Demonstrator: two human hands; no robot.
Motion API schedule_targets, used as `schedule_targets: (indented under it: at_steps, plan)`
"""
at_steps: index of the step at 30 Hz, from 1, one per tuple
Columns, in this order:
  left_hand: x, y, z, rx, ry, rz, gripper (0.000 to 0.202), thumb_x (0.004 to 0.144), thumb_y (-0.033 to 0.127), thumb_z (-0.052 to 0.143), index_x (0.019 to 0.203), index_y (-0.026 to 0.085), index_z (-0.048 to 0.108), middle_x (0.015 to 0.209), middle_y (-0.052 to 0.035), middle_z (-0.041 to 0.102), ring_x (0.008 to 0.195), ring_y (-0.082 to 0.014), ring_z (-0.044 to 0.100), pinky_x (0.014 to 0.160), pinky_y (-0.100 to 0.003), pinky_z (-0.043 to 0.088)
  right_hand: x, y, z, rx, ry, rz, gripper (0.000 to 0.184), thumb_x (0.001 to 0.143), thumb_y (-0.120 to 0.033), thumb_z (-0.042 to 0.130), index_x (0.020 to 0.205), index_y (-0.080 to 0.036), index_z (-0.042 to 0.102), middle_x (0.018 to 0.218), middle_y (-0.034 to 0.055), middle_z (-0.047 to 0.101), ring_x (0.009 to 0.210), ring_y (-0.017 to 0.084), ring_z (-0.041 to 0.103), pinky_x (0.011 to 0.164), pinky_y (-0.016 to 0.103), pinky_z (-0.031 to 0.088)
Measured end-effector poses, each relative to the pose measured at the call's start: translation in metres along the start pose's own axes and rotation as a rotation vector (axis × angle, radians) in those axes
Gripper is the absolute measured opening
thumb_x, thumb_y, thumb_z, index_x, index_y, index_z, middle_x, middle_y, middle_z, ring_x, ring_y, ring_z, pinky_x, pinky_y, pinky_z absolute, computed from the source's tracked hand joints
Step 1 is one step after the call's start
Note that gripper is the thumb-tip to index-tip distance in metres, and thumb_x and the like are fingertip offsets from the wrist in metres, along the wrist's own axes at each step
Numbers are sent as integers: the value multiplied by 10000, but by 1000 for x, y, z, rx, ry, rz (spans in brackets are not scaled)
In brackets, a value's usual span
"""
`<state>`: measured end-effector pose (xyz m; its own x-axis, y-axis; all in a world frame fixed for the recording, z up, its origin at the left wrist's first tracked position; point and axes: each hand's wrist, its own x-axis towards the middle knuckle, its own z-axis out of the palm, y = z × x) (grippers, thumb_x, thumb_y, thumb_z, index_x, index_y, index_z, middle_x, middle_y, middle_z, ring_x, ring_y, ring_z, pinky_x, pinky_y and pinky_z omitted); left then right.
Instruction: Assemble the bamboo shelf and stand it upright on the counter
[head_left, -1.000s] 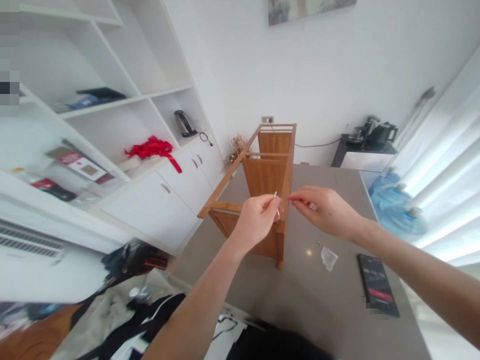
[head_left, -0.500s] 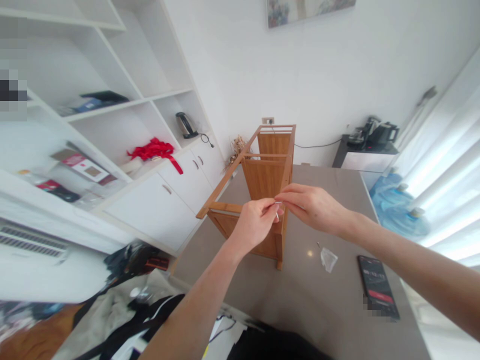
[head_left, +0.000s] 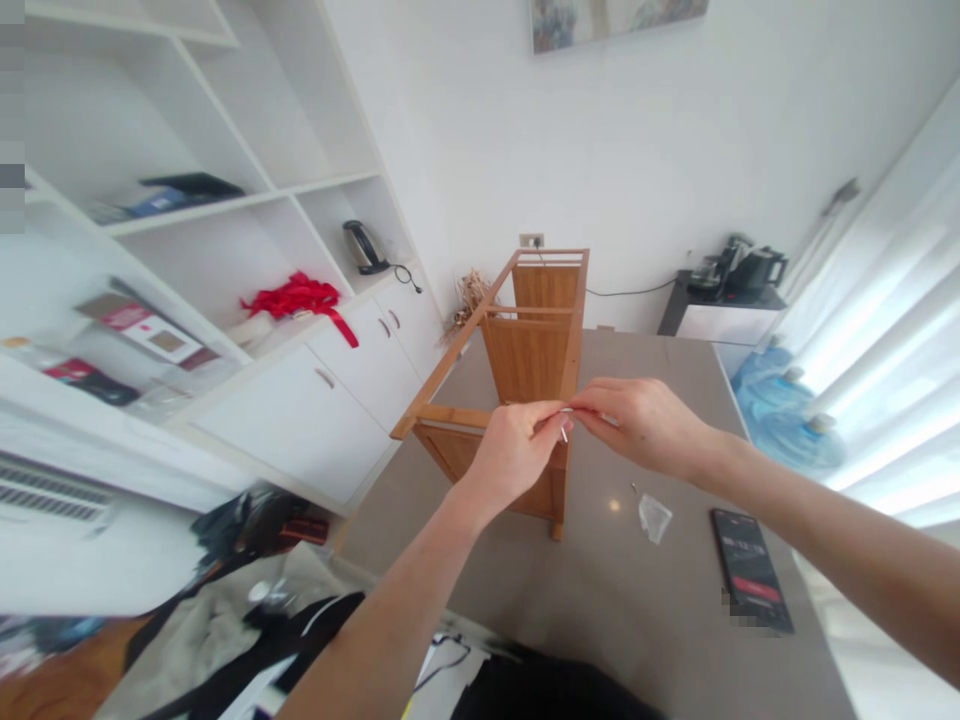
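Note:
A bamboo shelf frame (head_left: 529,355) lies on its side on the grey table (head_left: 637,590). My left hand (head_left: 514,450) pinches a small L-shaped metal key (head_left: 564,428) just above the frame's near right rail. My right hand (head_left: 641,425) meets it from the right, its fingertips pinched on the same key's upper end. Both hands hover close to the rail; whether the key touches the wood is hidden by my fingers.
A small clear plastic bag (head_left: 655,517) and a tiny screw lie on the table right of the frame. A black phone (head_left: 748,570) rests near the right edge. White shelving (head_left: 225,250) with a kettle stands left; water bottles (head_left: 780,420) sit right. Clothes lie low left.
My right hand has moved left until its fingertips join my left hand's on the metal key. The frame has not shifted.

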<state>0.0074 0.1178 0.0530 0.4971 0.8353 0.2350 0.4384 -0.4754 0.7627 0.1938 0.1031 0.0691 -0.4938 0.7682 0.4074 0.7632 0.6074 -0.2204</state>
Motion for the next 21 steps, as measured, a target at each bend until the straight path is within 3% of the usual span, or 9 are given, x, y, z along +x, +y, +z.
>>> schedule_targets:
  at_steps: [21]
  plan:
    - [1, 0, -7, -25, -39, -4, 269, 890, 258, 440, 856, 154, 685, 734, -11, 659, 699, -137, 589, 673, -241, 446, 1, -3, -1, -5, -5, -19, 234, 897, -259, 451, 802, -182, 650, 733, 19, 619, 618, 101, 507, 540, 232, 270]
